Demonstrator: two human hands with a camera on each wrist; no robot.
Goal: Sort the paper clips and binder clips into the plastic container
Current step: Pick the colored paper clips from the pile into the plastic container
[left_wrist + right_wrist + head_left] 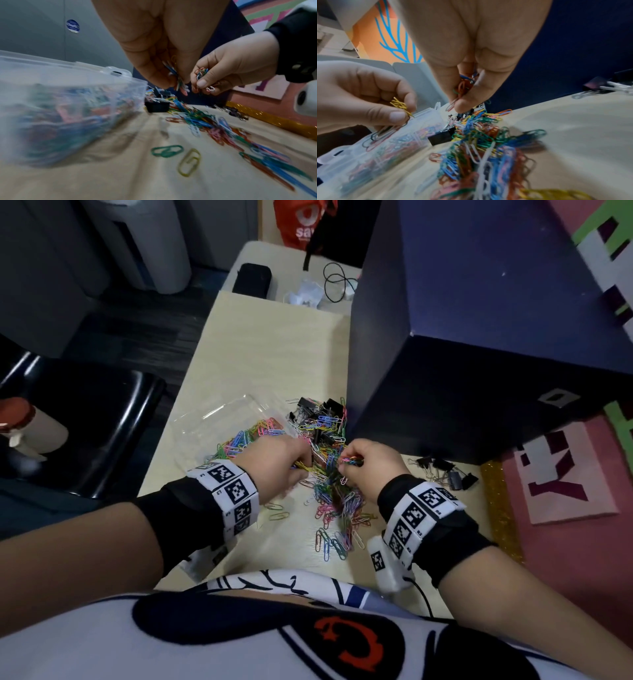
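A heap of coloured paper clips mixed with black binder clips lies on the pale table. A clear plastic container, partly filled with paper clips, stands to its left. My left hand hovers over the heap and pinches a bunch of paper clips, mostly yellow. Just to its right, my right hand pinches another small bunch of mixed colours. In the left wrist view both hands hang close together above the heap.
A big dark blue box stands right behind the heap. Several more binder clips lie at its near corner. A black case, crumpled paper and a cable sit at the table's far end. A black chair is at left.
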